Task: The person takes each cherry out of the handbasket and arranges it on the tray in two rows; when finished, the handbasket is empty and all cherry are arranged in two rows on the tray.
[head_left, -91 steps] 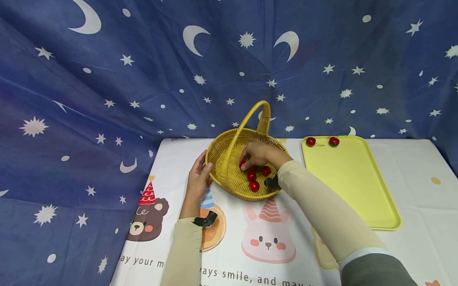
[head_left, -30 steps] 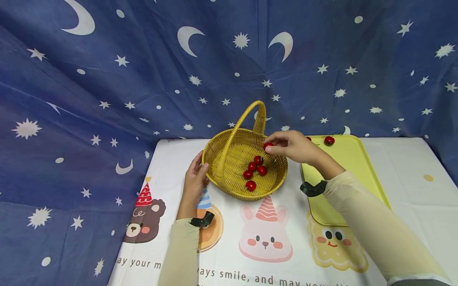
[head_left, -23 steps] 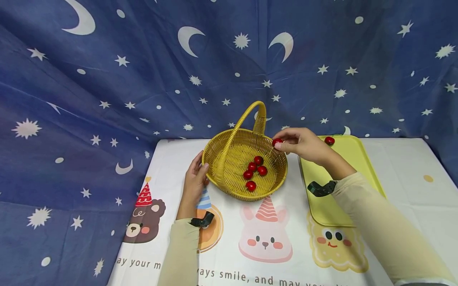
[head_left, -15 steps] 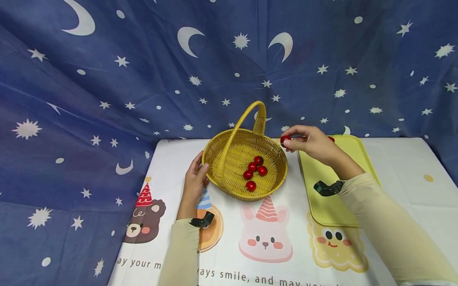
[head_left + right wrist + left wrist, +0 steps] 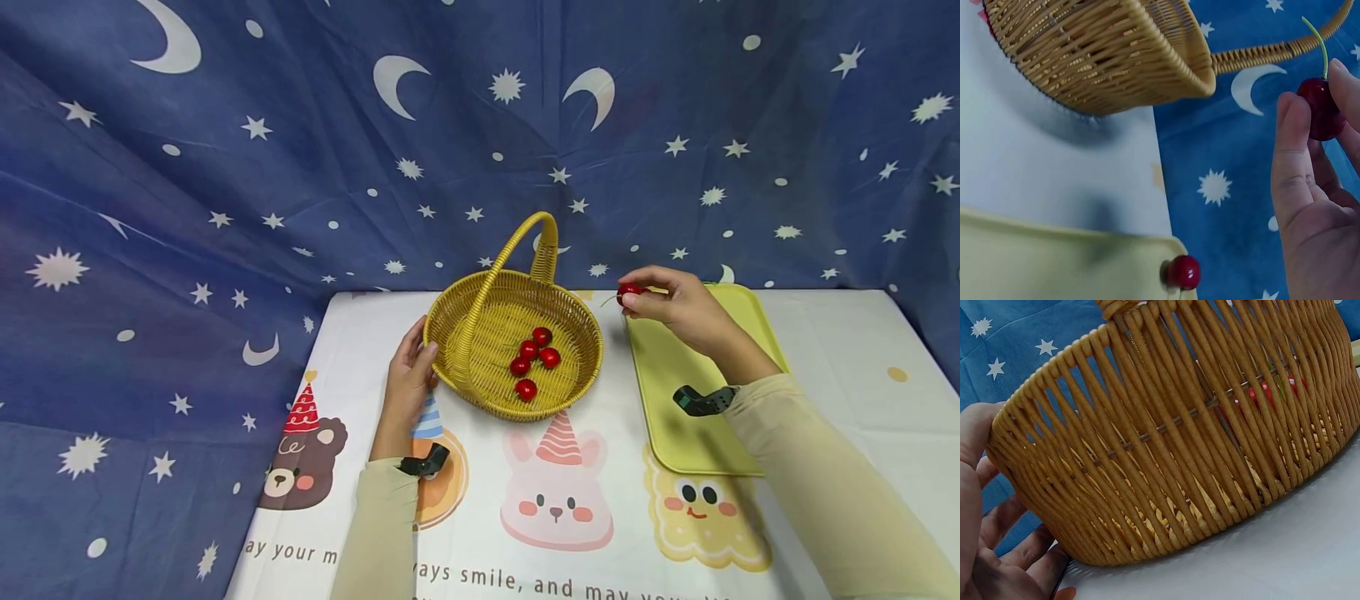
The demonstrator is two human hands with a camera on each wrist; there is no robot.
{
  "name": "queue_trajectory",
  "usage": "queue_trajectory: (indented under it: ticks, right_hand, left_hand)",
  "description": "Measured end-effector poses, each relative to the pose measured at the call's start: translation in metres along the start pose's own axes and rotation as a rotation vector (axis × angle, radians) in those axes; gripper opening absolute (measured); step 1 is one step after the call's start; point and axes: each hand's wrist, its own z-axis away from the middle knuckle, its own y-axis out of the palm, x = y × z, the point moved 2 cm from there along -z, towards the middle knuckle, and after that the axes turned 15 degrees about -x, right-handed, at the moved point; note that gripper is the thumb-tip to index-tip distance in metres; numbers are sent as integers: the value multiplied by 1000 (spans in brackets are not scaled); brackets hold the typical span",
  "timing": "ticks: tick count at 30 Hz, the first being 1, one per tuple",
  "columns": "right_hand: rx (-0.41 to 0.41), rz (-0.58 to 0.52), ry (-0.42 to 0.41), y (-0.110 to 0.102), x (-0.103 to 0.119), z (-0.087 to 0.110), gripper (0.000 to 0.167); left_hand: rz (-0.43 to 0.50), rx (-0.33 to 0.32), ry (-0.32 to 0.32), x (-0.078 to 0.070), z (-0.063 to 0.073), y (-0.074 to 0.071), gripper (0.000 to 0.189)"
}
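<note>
My left hand [image 5: 408, 375] grips the left rim of a yellow wicker basket [image 5: 491, 312], thumb over the edge and fingers along the outer wall, as the left wrist view also shows. Several red cherries [image 5: 550, 358] lie on the basket's floor, right of its tall handle [image 5: 480, 304]. Between thumb and fingertips my right hand [image 5: 686, 312] pinches one cherry [image 5: 627, 292]; its green stem [image 5: 1319, 47] points up in the right wrist view. That hand is above the back left corner of a yellow tray [image 5: 675, 425]. Another cherry [image 5: 1184, 272] sits in the tray's corner.
A dark blue curtain [image 5: 450, 167] with moons and stars hangs right behind the table. The white tablecloth [image 5: 480, 500] carries printed animals and lettering. A strip of tablecloth separates basket and tray. Black wrist cameras [image 5: 426, 461] are strapped to both wrists.
My right hand has picked a cherry from inside the basket, lifted it over the right rim and carried it right to the tray, covering the tray's cherries in the head view. The left hand stays put.
</note>
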Motion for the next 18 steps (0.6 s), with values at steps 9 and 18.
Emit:
queue_trajectory:
  ticks: [9,18]
  right_hand:
    - [-55,-197,74,-9,-20,-1,30]
    - [-123,-294,125,-15,-49,-2,28]
  left_hand:
    - [-2,-8,-1,1,-1,0,54]
    - [-15,-6,9,1,-1,0,54]
